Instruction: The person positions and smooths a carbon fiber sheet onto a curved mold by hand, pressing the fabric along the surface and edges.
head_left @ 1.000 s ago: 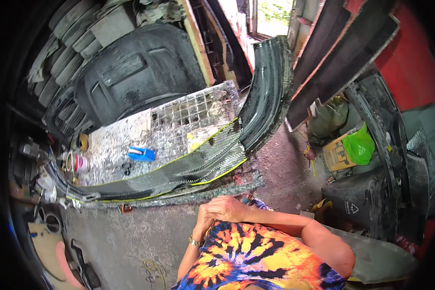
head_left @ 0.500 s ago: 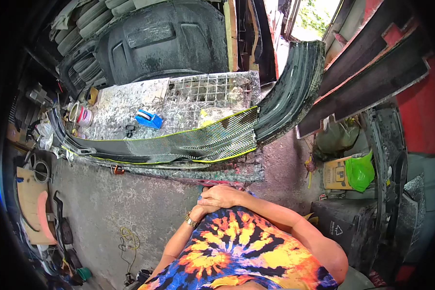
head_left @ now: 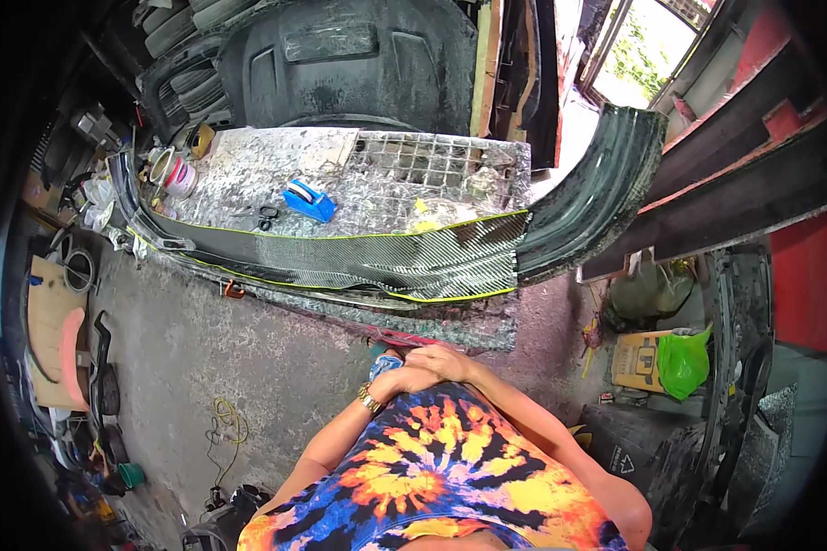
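Observation:
In front of my body, low in the view, my right hand [head_left: 439,362] lies folded over my left hand [head_left: 401,380], which hides most of the left fingers. A gold-coloured watch sits on my left wrist. No tool shows in either hand. Beyond them, on the table [head_left: 248,147], a long curved black mould [head_left: 606,179] stretches from left to right, its right end rising past the table. A strip of black woven carbon-fibre cloth [head_left: 358,262] with yellow edges lies along it. Behind the strip are a blue tape dispenser [head_left: 310,200] and black scissors [head_left: 266,219].
A white-and-pink bucket [head_left: 181,178] stands at the table's left end. An orange clamp [head_left: 233,289] grips the front edge. To the right are a cardboard box [head_left: 636,361], a green plastic bag [head_left: 685,363] and long dark panels [head_left: 708,216]. A yellow cord [head_left: 230,421] lies on the floor.
My view has shifted, so the table's things sit further right in the picture. My hands stay folded together. Nothing on the table has visibly moved.

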The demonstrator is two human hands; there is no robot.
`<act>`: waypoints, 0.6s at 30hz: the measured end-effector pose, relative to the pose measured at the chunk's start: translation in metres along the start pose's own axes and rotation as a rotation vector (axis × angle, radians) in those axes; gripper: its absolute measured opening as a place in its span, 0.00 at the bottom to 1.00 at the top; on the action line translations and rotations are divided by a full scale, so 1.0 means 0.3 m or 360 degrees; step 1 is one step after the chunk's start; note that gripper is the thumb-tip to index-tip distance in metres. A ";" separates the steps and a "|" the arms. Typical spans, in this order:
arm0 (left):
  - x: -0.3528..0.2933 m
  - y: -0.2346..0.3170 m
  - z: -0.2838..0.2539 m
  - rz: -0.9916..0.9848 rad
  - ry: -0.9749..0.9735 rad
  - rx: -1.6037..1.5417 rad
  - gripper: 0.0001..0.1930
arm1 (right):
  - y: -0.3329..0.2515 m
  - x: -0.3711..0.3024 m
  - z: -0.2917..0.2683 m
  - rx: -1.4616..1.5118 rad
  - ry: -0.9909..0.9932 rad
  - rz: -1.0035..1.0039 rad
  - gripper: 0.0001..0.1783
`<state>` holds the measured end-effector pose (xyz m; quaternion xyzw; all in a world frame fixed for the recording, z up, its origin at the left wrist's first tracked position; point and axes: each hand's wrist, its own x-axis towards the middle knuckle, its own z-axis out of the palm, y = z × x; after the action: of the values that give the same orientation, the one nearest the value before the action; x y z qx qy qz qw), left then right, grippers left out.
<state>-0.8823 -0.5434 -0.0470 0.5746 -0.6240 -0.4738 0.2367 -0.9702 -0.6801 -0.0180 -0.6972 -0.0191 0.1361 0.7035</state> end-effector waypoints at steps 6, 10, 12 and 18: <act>-0.104 0.101 -0.100 -0.0218 -0.0010 -0.0634 0.23 | 0.159 -0.127 -0.015 0.0130 0.0035 0.0275 0.28; -0.277 0.138 -0.117 -0.0701 0.0023 -0.1178 0.26 | 0.256 -0.232 0.021 0.0077 0.0100 0.0405 0.25; -0.350 0.059 -0.100 -0.0351 0.0276 -0.1050 0.26 | 0.328 -0.296 0.022 0.0195 0.0100 0.0456 0.23; -0.445 -0.092 0.061 -0.0799 0.1600 -0.1465 0.18 | 0.420 -0.263 -0.019 0.0211 0.0145 0.0880 0.16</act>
<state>-0.8537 -0.4089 -0.0457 0.6909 -0.0265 -0.4071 0.5969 -1.0658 -0.7041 -0.1296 -0.6338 0.2123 0.2924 0.6839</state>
